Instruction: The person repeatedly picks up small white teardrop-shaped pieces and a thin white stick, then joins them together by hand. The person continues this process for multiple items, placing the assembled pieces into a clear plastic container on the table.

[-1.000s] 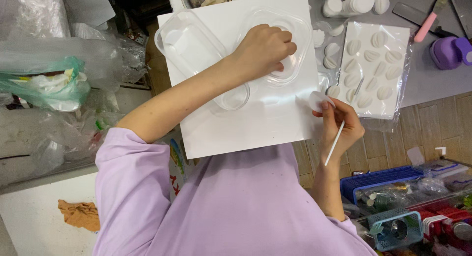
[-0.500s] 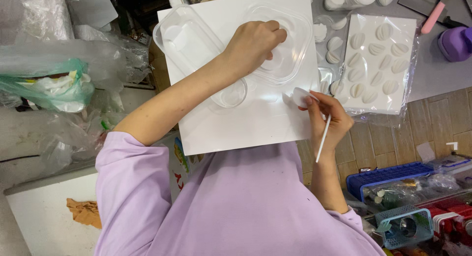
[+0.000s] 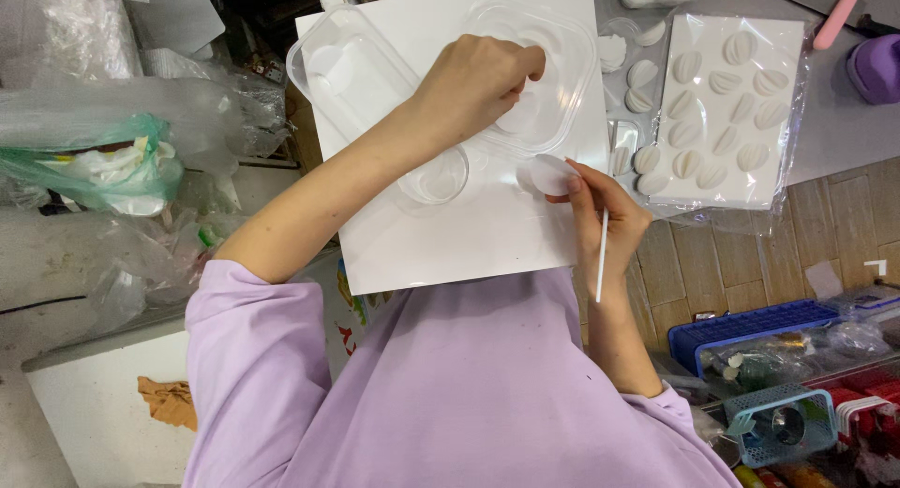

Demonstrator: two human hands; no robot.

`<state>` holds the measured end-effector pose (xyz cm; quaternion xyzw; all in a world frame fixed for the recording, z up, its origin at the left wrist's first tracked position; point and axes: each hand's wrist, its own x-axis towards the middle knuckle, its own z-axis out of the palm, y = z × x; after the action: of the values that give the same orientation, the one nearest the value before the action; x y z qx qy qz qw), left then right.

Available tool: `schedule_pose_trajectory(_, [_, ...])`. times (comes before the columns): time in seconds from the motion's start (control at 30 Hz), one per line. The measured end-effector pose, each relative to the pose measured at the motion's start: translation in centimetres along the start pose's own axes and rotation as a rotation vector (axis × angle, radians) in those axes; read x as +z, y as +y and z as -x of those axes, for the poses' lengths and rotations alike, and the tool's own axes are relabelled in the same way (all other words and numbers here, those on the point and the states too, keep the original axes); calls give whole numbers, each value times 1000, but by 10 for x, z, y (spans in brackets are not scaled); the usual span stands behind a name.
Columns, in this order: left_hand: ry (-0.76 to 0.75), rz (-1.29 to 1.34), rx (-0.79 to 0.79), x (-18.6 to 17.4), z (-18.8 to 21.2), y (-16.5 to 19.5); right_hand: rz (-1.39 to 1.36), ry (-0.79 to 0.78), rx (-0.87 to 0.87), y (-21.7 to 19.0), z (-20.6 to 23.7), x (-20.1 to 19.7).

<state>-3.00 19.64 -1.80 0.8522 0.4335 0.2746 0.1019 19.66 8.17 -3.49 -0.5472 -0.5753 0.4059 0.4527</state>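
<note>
A white board (image 3: 441, 225) lies on my lap with two clear plastic trays on it. My left hand (image 3: 473, 80) reaches into the right-hand clear tray (image 3: 572, 47), fingers pinched on a white round piece inside it. Just below that tray, my right hand (image 3: 600, 211) holds a white disc (image 3: 550, 174) at its fingertips over the board, and a thin white stick (image 3: 601, 254) lies along its palm. A small clear round cup (image 3: 436, 179) stands on the board by my left forearm. The other clear tray (image 3: 342, 66) lies at the board's upper left.
A white tray of shell-shaped white pieces (image 3: 727, 104) under clear film lies to the right on a grey table. Plastic bags (image 3: 103, 160) pile at the left. Blue baskets (image 3: 759, 324) with small items stand at the lower right. A purple object (image 3: 877, 66) lies at the far right.
My right hand has moved left from the board's edge, bringing the white disc onto the board near the clear tray. My left hand stays in the tray.
</note>
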Motion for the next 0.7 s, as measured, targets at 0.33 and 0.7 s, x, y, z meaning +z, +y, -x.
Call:
schedule_pose_trajectory(0.33, [32, 479, -41, -63, 27, 51, -384, -106, 101, 5, -14, -5])
schedule_pose_trajectory(0.7, [269, -217, -160, -86, 81, 26, -414, -116, 48, 17, -17, -3])
